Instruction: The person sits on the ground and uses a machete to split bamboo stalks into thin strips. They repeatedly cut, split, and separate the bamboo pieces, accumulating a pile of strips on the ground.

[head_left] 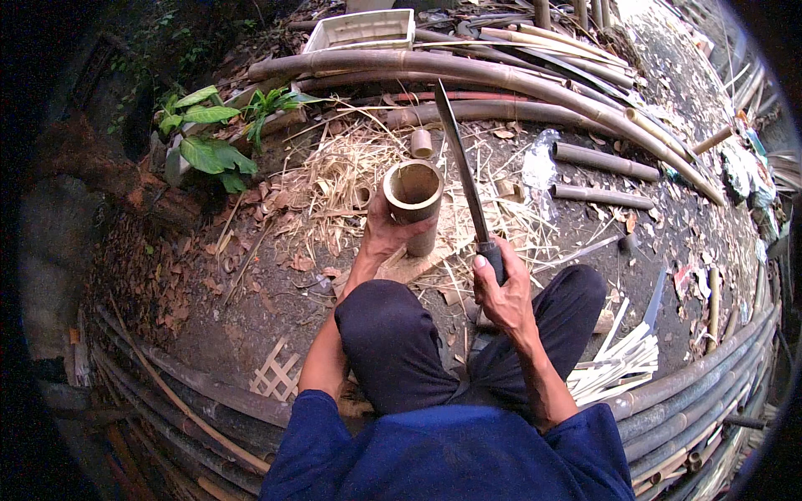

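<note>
My left hand (391, 230) is wrapped round a short, thick bamboo tube (422, 238), whose open upper rim faces me. The tube stands roughly upright in front of my left knee. In my right hand (506, 288) is a machete (464, 159), gripped by its dark handle. Its long blade points up and away from me, just right of the tube and apart from it. Beyond the tube lies a small cut bamboo piece (422, 144). Pale bamboo shavings (334, 167) are strewn around it on the ground.
Long bamboo poles (501, 75) lie across the far side, near a white plastic tray (359, 32). Two dark bamboo lengths (606, 161) rest at right. Split strips (618, 363) and a blue saw-like blade (655, 296) lie beside my right knee. A leafy plant (205, 150) grows at left.
</note>
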### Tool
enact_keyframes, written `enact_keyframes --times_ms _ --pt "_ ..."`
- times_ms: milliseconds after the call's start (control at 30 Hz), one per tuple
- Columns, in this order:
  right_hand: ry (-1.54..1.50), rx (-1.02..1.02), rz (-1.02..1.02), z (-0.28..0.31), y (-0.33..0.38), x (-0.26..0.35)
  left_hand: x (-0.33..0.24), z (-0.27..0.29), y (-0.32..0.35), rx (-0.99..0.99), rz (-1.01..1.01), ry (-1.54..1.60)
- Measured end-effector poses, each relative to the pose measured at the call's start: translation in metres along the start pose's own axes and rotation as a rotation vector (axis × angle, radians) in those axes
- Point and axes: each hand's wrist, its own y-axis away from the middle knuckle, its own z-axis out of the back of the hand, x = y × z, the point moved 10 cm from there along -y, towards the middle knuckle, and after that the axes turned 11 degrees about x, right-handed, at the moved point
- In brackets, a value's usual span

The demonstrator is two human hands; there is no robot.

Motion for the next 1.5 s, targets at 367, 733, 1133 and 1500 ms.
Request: enact_keyframes --times_ms 367,733,1133,1500 --pt "-0.012 0.006 -0.027 -0.007 0.003 -0.013 0.014 0.009 0.003 0.029 0.043 0.164" --pt "0.031 0.076 0.117 -0.027 -0.019 0.045 0.000 0.002 -0.004 -0.011 0.023 0.006" --pt "0.242 0.024 0.173 -0.046 -0.047 0.047 0.013 0.001 0.004 -0.162 -0.016 -0.165" --pt "0.275 -0.024 0.241 -0.045 -0.050 0.044 0.017 0.002 0.017 -0.217 0.059 -0.265"
